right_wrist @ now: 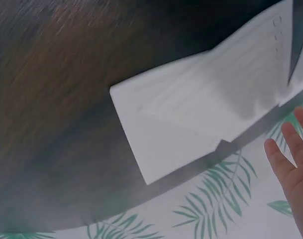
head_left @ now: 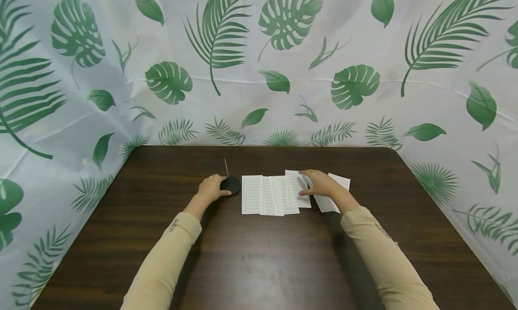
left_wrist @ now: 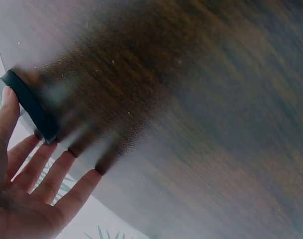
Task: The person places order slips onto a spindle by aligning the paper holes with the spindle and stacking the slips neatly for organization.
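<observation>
A receipt spike with a round black base and a thin upright rod stands left of the table's middle. My left hand holds that base from its left side. In the left wrist view the thumb and a forward finger meet opposite edges of the base, while the other fingers spread toward the tabletop. Several white printed slips lie in an overlapping row to the right of the spike. Over the row's right part is my right hand, fingers apart and holding nothing. It hides part of the slips there.
The dark wood-grain table has rounded far corners. A white cloth with green leaf prints hangs behind it and along both sides. The rightmost slips lie tilted, partly under the right hand and wrist.
</observation>
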`<state>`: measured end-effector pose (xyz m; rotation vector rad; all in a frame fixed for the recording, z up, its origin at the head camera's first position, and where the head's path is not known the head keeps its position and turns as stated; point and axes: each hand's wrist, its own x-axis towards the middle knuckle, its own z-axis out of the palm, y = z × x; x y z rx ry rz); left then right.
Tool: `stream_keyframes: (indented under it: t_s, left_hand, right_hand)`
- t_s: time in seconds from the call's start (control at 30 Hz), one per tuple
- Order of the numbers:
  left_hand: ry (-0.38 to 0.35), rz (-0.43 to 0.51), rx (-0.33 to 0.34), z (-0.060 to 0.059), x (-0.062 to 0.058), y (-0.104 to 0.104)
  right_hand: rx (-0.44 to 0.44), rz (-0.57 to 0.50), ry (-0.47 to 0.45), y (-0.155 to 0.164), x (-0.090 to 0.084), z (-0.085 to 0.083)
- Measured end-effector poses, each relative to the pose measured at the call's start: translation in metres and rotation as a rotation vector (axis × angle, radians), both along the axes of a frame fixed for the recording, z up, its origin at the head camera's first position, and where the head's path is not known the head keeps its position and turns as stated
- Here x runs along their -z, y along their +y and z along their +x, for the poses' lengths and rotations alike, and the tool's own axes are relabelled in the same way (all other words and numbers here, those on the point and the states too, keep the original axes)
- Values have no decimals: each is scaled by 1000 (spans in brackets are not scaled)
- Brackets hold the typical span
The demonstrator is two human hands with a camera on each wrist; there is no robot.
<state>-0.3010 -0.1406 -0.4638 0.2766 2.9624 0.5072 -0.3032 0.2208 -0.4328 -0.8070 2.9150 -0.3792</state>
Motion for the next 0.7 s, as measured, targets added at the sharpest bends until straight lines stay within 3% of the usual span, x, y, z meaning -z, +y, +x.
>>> stream_keyframes:
  t_s: [0.03, 0.07, 0.2, 0.7]
  left_hand:
    - [6, 5, 1, 1, -2, 1]
    - [-22, 10, -13, 7, -12, 4]
    - [7, -3, -4, 12, -18, 5]
    - [13, -1, 5, 15, -19, 5]
  right_hand:
    - [6, 14, -6, 0, 1, -2]
    - [9, 34, -7, 0, 3, -4]
    - [12, 91, 6, -1, 9, -10]
    - [42, 124, -160, -6, 11, -16]
